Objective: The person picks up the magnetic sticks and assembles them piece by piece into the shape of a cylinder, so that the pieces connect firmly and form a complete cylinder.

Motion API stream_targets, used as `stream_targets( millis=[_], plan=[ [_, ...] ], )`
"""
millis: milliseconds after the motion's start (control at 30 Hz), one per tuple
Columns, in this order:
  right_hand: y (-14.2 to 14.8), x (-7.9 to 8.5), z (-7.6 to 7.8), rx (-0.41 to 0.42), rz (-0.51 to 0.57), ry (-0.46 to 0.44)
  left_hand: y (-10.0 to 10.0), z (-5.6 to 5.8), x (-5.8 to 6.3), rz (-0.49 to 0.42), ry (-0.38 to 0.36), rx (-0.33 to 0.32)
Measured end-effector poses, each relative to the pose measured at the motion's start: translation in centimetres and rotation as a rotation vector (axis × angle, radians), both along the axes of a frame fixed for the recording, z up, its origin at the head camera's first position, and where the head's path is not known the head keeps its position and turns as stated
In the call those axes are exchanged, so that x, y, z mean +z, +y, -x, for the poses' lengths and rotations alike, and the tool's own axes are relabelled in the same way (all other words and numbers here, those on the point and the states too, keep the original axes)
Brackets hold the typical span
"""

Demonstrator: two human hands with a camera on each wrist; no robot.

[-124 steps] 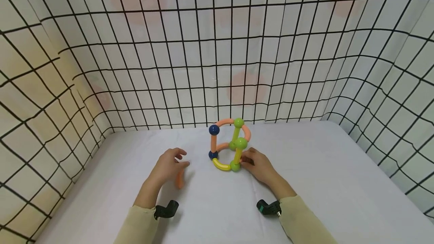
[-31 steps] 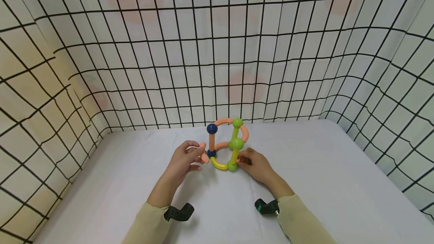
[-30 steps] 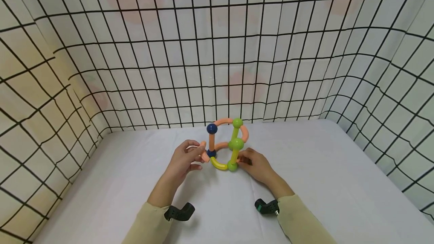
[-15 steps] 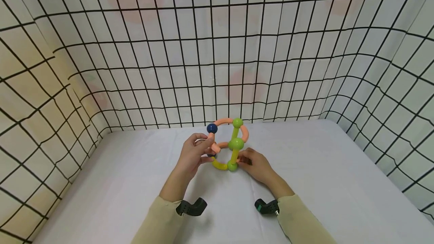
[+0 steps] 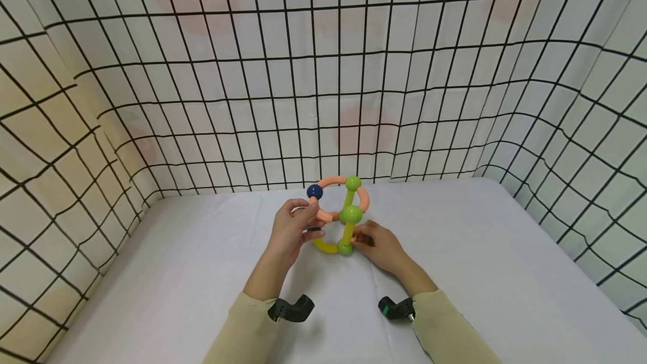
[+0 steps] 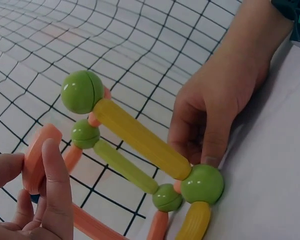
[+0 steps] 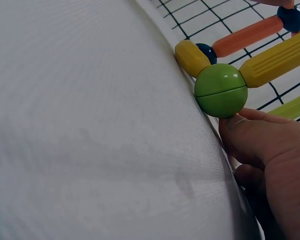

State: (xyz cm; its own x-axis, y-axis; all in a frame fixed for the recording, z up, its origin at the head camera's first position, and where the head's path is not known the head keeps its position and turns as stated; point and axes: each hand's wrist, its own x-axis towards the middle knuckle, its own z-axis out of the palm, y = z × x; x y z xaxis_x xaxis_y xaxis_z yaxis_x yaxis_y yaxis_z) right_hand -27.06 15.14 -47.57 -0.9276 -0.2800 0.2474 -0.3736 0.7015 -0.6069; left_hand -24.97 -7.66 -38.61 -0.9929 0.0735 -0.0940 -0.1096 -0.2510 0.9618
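My left hand pinches a short curved orange magnetic stick between thumb and fingers, also seen in the left wrist view as a ribbed orange stick. Its free end points toward the upper front green ball of a ball-and-stick frame, with the upper navy ball just behind. With curled fingers, my right hand holds the frame at its lower front green ball, where a bit of orange shows by the fingertips. A yellow upright stick joins the two front green balls. My left hand hides the frame's left upright.
The frame stands on a white cloth-covered table. Black-lined grid netting rises behind and at both sides. Each wrist carries a small black camera at the sleeve's end.
The left hand picked up the orange stick from the table and brought it right and up to the frame's front, tilting its free end toward the green ball. The right hand kept its hold.
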Motion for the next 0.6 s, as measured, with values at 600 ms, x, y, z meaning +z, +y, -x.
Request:
stream_targets(
  millis=[600],
  plan=[
    [-1.1,0.4,-0.9,0.069,0.173,0.216,-0.4,0.0,-0.4,-0.068,-0.041,-0.006]
  ],
)
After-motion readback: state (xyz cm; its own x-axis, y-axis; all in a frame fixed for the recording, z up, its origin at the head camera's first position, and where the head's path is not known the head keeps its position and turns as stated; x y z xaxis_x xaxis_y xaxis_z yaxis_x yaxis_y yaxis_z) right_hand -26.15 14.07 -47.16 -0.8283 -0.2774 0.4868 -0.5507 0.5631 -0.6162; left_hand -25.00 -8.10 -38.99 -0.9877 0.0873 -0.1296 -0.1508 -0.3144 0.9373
